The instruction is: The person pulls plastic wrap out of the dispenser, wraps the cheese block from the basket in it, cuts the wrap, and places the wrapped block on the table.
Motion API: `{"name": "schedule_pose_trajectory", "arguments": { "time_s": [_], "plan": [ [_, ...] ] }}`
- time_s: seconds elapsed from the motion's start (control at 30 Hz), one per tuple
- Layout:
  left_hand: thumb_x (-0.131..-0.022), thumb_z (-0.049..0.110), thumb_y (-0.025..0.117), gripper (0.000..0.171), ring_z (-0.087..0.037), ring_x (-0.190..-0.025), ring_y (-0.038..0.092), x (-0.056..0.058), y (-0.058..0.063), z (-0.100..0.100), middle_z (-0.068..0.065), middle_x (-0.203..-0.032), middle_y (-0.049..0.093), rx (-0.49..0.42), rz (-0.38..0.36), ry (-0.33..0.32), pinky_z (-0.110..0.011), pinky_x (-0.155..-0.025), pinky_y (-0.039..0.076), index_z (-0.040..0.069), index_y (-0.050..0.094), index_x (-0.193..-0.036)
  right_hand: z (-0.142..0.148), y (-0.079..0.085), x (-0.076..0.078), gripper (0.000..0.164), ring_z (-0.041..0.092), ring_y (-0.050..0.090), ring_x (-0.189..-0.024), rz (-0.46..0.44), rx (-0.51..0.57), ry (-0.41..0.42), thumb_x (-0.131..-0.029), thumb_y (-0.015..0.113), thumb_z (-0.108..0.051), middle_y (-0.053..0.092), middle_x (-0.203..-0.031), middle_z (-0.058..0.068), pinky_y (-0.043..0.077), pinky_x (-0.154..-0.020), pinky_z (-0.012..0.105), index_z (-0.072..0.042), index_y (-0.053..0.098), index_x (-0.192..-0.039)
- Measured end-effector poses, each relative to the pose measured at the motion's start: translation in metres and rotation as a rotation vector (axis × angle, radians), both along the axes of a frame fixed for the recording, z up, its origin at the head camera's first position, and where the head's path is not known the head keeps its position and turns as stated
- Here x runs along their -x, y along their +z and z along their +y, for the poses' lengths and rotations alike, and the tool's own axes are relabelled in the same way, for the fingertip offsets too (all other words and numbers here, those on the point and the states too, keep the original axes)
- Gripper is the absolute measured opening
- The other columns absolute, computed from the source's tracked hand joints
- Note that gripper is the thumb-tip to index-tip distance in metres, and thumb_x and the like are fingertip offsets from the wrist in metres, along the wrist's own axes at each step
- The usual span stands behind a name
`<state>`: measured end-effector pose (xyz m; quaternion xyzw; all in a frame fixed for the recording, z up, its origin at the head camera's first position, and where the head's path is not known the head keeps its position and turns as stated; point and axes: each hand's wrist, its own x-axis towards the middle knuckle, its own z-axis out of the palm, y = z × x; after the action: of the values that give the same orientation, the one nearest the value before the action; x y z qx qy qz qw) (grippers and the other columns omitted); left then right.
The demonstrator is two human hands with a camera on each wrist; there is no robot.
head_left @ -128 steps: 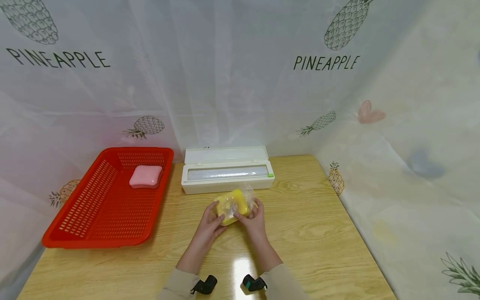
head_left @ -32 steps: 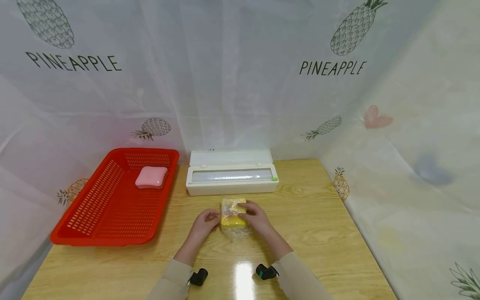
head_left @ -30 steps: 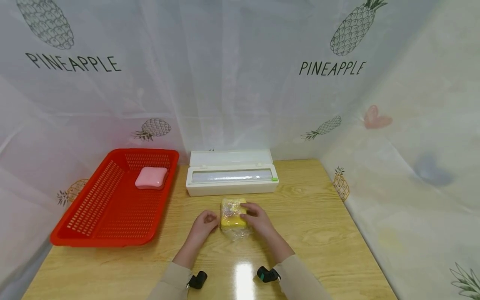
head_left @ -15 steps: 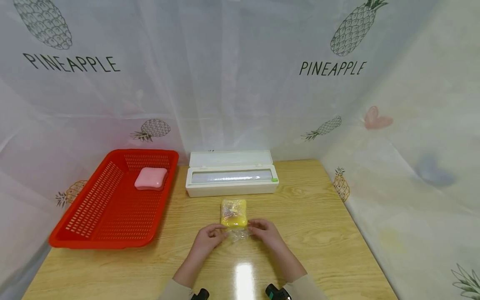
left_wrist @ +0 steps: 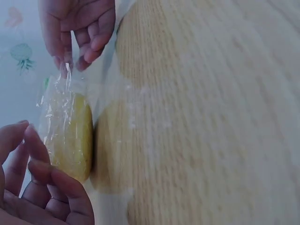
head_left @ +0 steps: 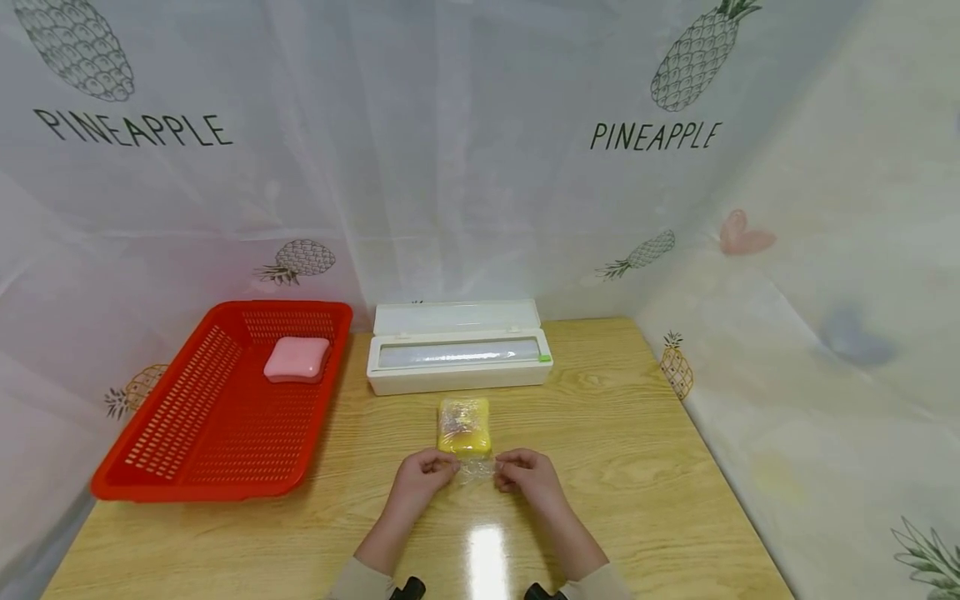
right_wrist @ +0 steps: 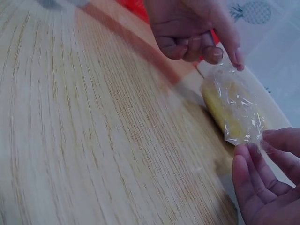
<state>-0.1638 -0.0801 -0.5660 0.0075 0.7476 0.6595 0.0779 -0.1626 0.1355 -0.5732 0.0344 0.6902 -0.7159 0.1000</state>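
Note:
A yellow block shaped like a bar of soap (head_left: 463, 427) lies on the table, covered in clear plastic wrap (head_left: 476, 471). A loose flap of the wrap sticks out on its near side. My left hand (head_left: 422, 482) pinches the flap's left corner between thumb and index finger. At the right corner, my right hand (head_left: 531, 479) holds the film in the same way, its pinch showing in the left wrist view. Between the two hands the film is drawn out and creased. In the right wrist view the wrapped block (right_wrist: 229, 108) sits just beyond both sets of fingertips.
Behind the block stands a white cling film dispenser (head_left: 459, 382) with its lid raised and a roll inside. To the left is a red plastic basket (head_left: 217, 492) holding a pink soap-shaped block (head_left: 297, 359). A pineapple-print curtain (head_left: 465, 167) hangs behind the wooden table (head_left: 637, 467).
The block was held tilted in both hands and now lies flat on the table. Both hands have moved from its sides to the near flap of wrap and now pinch its corners.

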Motion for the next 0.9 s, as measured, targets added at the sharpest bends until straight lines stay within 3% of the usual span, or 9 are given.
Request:
{"name": "schedule_pose_trajectory", "arguments": {
  "time_s": [0.23,0.33,0.57,0.9],
  "plan": [
    [-0.086,0.008,0.074,0.015,-0.021,-0.079,0.065,-0.008,-0.006,-0.009,-0.01,-0.088,0.071,-0.027,-0.02,-0.032,-0.028,-0.07,0.055,-0.004,0.072,-0.095,-0.003,0.004,-0.005,0.022,0.031,0.068,-0.077,0.026,0.035,-0.015,-0.09,0.06,0.008,0.067,-0.086,0.021,0.058,-0.072,0.037,0.02,0.059,-0.108],
    [-0.085,0.009,0.075,0.014,-0.018,-0.084,0.066,-0.012,-0.008,-0.015,-0.01,-0.094,0.071,0.006,-0.018,-0.046,-0.027,-0.074,0.054,-0.002,0.073,-0.094,-0.003,0.005,-0.009,0.021,0.033,0.068,-0.079,0.051,0.033,-0.025,-0.09,0.062,0.007,0.067,-0.088,0.021,0.058,-0.074,0.039,0.02,0.059,-0.106],
    [-0.083,0.016,0.077,0.014,-0.018,-0.089,0.065,-0.02,-0.011,-0.025,-0.006,-0.095,0.073,0.137,0.004,-0.062,-0.026,-0.076,0.052,0.005,0.077,-0.092,-0.006,0.004,-0.021,0.022,0.028,0.068,-0.082,0.04,-0.012,-0.024,-0.086,0.065,0.006,0.067,-0.088,0.014,0.057,-0.077,0.034,0.018,0.062,-0.105],
    [-0.082,0.015,0.079,0.015,-0.02,-0.089,0.066,-0.029,-0.011,-0.036,-0.008,-0.095,0.073,0.161,0.002,-0.064,-0.026,-0.077,0.052,0.004,0.077,-0.092,-0.005,-0.004,-0.034,0.03,0.022,0.068,-0.078,-0.02,0.065,0.035,-0.083,0.063,0.009,0.067,-0.089,0.016,0.057,-0.075,0.031,0.02,0.058,-0.11]
  ]
}}
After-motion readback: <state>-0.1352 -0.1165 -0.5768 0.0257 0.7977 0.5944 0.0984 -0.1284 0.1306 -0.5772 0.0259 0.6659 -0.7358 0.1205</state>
